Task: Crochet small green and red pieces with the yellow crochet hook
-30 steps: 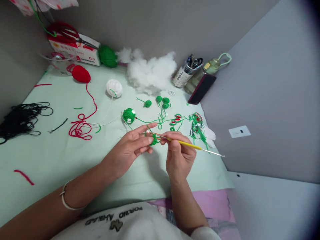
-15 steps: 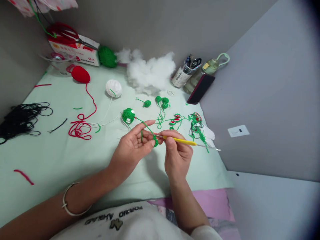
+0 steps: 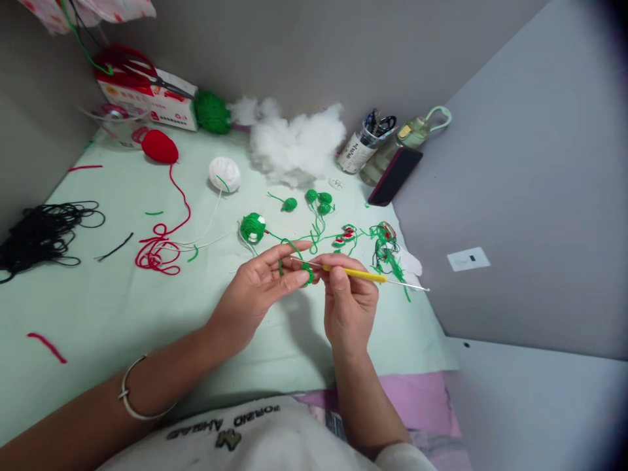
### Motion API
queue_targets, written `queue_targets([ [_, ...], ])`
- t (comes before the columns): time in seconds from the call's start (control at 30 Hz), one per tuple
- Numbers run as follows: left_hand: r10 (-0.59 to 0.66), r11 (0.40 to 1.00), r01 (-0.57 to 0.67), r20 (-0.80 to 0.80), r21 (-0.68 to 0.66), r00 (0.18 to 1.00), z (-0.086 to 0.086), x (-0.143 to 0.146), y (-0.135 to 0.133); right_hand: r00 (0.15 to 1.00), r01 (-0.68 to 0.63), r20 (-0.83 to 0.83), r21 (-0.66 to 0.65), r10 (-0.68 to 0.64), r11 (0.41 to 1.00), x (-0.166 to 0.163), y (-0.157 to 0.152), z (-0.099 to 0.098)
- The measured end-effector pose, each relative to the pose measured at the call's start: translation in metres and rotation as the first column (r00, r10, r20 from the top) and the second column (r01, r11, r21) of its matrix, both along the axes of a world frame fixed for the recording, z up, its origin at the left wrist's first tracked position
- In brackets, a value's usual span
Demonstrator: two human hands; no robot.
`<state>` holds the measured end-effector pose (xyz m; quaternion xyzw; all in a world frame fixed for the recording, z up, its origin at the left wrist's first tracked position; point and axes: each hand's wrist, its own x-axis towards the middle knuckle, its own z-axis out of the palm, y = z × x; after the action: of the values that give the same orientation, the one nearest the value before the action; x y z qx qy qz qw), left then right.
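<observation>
My left hand (image 3: 260, 288) pinches a small green crochet piece (image 3: 307, 273) between thumb and fingers, with green yarn looped over the raised index finger. That strand runs back to a small green yarn ball (image 3: 252, 227) on the pale green cloth (image 3: 98, 301). My right hand (image 3: 349, 304) is closed round a yellow-handled crochet hook (image 3: 363, 275), its tip at the green piece and its metal end pointing right.
Several small green and red crochet pieces (image 3: 343, 229) lie beyond my hands. Further back are white stuffing (image 3: 294, 140), white (image 3: 224, 174), red (image 3: 159, 146) and green (image 3: 212, 111) yarn balls, a box with scissors (image 3: 147, 91), a pen tin (image 3: 363, 144), a phone (image 3: 395, 174). Black yarn (image 3: 39, 232) lies left.
My left index finger has lifted the yarn loop. The hook has shifted slightly up and left, its handle flattening. Both hands stay in place over the cloth.
</observation>
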<state>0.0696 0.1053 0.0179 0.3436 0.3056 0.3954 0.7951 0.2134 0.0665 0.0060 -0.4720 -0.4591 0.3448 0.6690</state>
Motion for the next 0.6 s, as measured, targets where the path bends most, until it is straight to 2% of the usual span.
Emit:
queue_targets([
  [0.2, -0.021, 0.998, 0.022, 0.020, -0.051, 1.000, -0.0010, -0.0033, 0.0052, 1.000, -0.007, -0.014, -0.001, 0.007, 1.000, 0.0022, 0.0012, 0.0019],
  [0.4, -0.034, 0.996, 0.032, -0.022, -0.081, 0.999, -0.0007, -0.0044, 0.0081, 0.986, 0.129, -0.110, 0.034, -0.125, 0.991, 0.0070, 0.0039, 0.0059],
  [0.5, -0.040, 0.996, 0.038, -0.015, -0.081, 0.999, -0.0020, -0.0039, 0.0093, 0.983, 0.172, -0.068, 0.061, -0.168, 0.983, 0.0075, 0.0026, 0.0079],
  [0.6, -0.049, 0.996, 0.048, -0.003, -0.079, 0.999, -0.0036, -0.0037, 0.0100, 0.987, 0.161, -0.003, 0.070, -0.162, 0.984, 0.0075, -0.0004, 0.0085],
])
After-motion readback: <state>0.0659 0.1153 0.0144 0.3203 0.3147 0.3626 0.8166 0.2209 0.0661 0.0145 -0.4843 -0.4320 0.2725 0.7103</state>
